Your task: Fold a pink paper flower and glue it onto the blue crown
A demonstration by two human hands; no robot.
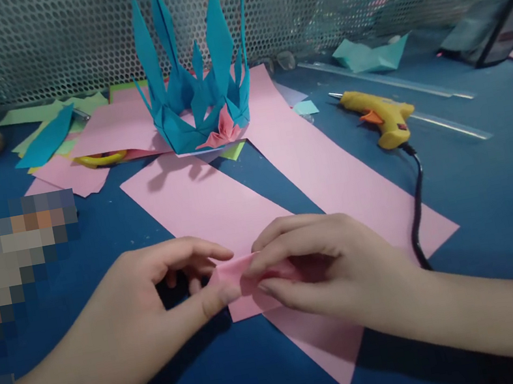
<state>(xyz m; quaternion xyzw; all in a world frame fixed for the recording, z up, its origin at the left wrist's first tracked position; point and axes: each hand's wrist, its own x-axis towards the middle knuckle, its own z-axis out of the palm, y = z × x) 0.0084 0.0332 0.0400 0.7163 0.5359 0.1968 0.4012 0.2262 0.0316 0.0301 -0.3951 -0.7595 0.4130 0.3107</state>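
A small piece of pink paper (244,305), partly folded, is held between both hands above the blue table. My left hand (169,287) pinches its left edge, the thumb in front and the index finger stretched out above. On the other side, my right hand (318,260) grips the paper between thumb and fingers, hiding much of its right part. Beneath the hands lies a long pink paper strip (200,208). Behind it stands a blue folded-paper crown (175,127) with tall points and a small pink folded piece (225,128) at its front.
A yellow glue gun (379,114) lies at the right, its black cord (417,203) running toward my right arm. Clear glue sticks (391,82) and a pale teal folded paper (371,56) are near it. Paper scraps (46,140) lie back left, before a perforated metal panel (61,41).
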